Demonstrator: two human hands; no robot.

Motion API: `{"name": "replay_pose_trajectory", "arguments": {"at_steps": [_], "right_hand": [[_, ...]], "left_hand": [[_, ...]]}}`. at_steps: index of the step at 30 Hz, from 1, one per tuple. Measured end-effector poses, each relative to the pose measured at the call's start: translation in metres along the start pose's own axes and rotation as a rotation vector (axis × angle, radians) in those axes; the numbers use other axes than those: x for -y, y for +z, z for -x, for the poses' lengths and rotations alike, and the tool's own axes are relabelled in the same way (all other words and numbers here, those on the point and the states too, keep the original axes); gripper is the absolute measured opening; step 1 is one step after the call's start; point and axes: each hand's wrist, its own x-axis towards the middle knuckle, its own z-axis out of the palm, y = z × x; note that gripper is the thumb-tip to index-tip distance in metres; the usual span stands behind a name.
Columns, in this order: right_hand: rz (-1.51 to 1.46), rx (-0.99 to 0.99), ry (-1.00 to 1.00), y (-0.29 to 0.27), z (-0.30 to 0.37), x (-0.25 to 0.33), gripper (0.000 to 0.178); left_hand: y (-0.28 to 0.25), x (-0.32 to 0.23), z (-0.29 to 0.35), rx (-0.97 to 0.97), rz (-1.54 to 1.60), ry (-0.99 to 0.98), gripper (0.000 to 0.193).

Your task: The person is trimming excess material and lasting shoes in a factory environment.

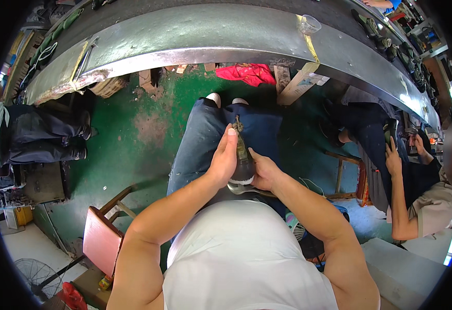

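Observation:
Above my lap I hold a shoe [243, 164] between my two hands. Its dark toe with a whitish rim points toward me, and the olive, patterned upper runs away toward my knees. My left hand [224, 157] presses its palm along the shoe's left side, fingers long and pointing away. Against the right side, near the toe, my right hand [263, 170] grips it; some of its fingers are hidden. Just under the toe, a shiny curved metal piece [240, 189] lies close to my belly; its kind is unclear.
A long metal-edged bench [200, 41] curves across ahead, with a clear plastic cup [309, 24] on it. A pink-seated chair [103, 235] stands at my left. At right sits a co-worker [412, 191] holding a shoe; another person's legs [45, 134] show at left. Red cloth [246, 74] lies under the bench.

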Motion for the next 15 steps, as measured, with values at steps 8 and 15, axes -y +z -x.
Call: {"name": "replay_pose_trajectory", "arguments": {"at_steps": [8,15], "right_hand": [[-0.054,-0.171,-0.091,0.016,-0.002,-0.016,0.042],[0.009,-0.33,-0.1,0.023,0.013,-0.026,0.04]], "left_hand": [[0.011,0.016,-0.003,-0.166,-0.002,0.141,0.072],[0.007,0.037,-0.002,-0.133,0.204,0.251,0.054]]}}
